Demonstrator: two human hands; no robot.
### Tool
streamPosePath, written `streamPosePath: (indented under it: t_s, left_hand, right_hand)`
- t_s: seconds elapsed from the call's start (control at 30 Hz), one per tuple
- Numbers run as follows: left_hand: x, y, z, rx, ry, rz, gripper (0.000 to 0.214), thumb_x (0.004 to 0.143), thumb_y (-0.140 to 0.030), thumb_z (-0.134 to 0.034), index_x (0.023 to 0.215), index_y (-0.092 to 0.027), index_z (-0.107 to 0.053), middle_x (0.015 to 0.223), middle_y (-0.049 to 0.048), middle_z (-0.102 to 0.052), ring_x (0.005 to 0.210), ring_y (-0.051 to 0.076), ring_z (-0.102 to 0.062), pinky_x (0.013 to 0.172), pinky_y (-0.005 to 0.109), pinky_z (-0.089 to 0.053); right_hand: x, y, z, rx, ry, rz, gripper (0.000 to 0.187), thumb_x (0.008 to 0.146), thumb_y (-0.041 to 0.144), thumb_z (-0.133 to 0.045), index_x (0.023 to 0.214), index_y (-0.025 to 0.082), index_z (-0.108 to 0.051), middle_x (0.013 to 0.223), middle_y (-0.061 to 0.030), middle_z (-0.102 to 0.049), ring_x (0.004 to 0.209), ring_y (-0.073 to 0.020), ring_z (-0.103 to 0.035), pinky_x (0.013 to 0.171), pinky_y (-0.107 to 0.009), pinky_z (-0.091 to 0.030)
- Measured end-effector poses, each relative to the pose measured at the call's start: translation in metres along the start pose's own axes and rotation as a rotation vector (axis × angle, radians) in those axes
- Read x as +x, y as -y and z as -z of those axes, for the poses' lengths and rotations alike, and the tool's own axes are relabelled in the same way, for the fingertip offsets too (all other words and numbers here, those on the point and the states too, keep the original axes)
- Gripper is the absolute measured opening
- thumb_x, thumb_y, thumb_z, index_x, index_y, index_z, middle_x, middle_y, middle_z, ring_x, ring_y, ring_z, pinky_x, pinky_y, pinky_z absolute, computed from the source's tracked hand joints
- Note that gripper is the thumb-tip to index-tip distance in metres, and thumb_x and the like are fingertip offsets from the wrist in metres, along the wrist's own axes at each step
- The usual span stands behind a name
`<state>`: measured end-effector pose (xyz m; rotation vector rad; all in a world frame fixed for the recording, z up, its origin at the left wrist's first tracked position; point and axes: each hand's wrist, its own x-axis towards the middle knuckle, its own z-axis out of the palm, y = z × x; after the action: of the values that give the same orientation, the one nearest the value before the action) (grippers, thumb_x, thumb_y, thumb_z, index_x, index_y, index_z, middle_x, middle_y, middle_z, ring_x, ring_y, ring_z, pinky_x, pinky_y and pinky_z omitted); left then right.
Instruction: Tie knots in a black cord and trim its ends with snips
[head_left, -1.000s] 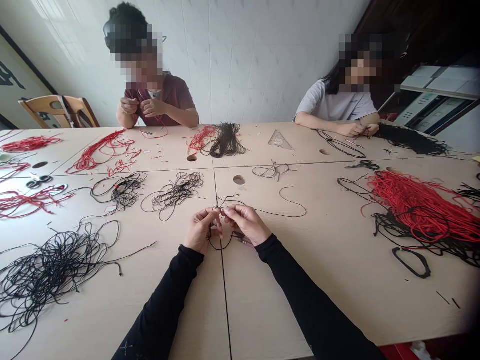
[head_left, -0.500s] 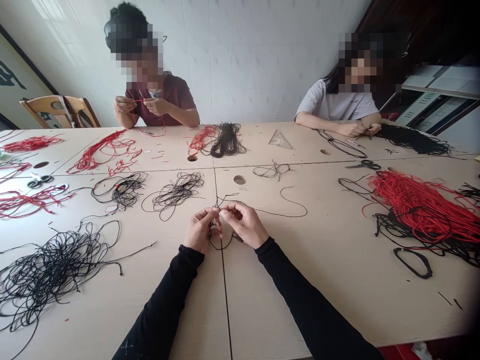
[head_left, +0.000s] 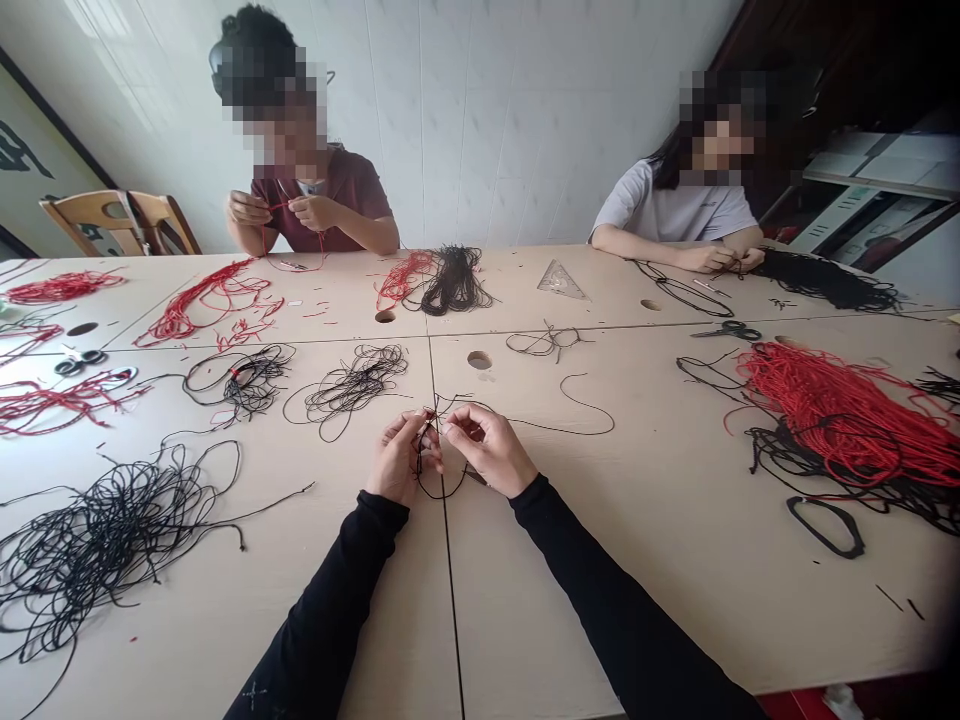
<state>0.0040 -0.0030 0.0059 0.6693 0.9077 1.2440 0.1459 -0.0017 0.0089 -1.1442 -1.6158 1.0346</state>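
Observation:
Thin black cord (head_left: 442, 496) hangs in a loop between my two hands, above the seam of the table. My left hand (head_left: 401, 450) pinches the cord between thumb and fingers. Close beside it, my right hand (head_left: 480, 440) has its thumb and forefinger pressed together on the cord. A long tail of cord (head_left: 600, 425) runs out to the right and curls on the tabletop. Short cord ends stick up past my fingertips. Part of the cord is hidden behind my fingers, so its knotting cannot be made out.
Tangled black cord (head_left: 112, 540) lies at left, smaller bundles (head_left: 360, 385) ahead. A red cord pile (head_left: 840, 410) and scissors (head_left: 731, 330) are at right; more scissors (head_left: 79, 360) at far left. A clear triangle ruler (head_left: 562, 280) lies farther back. Two people (head_left: 337, 200) sit opposite, handling cord.
My left thumb and fingertips have drawn slightly apart from my right fingertips, opening a small gap. The cord ends above my hands have shifted a little. The rest lies as before.

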Motion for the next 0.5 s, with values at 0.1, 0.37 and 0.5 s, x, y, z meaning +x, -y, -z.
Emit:
streamPosePath:
  t_s: [0.1,0.37,0.5]
  left_hand:
    - [0.0013,0.0015,0.0008,-0.013,-0.036,-0.039,0.033,0.065,-0.038,-0.076,0.082,-0.015,-0.058,0.06,-0.0031,-0.054,0.047,0.01,-0.052,0.035,0.021,-0.044]
    - [0.002,0.0018,0.002,-0.056,-0.097,-0.156,0.033,0.069,-0.039,-0.075,0.078,-0.017,-0.052,0.082,0.0022,-0.065,0.07,0.014,-0.064,0.059,0.027,-0.056]
    - [0.0042,0.0018,0.006,-0.084,-0.151,-0.144,0.032,0.074,-0.04,-0.07,0.082,-0.02,-0.047,0.073,0.0026,-0.069,0.064,0.016,-0.067,0.061,0.03,-0.056]
  right_hand:
    - [0.0006,0.0009,0.0002,0.022,-0.007,-0.006,0.018,0.082,0.036,-0.057,0.078,0.019,-0.058,0.077,-0.0021,-0.059,0.06,-0.0127,-0.048,0.059,-0.027,-0.042]
    - [0.0025,-0.0001,0.0033,0.152,-0.067,-0.073,0.02,0.081,0.037,-0.058,0.077,0.018,-0.056,0.084,-0.0035,-0.061,0.065,-0.0134,-0.052,0.063,-0.028,-0.046]
    - [0.0042,-0.0041,0.0052,0.25,-0.101,-0.113,0.02,0.08,0.037,-0.059,0.074,0.018,-0.056,0.088,-0.0054,-0.063,0.065,-0.013,-0.053,0.064,-0.029,-0.048]
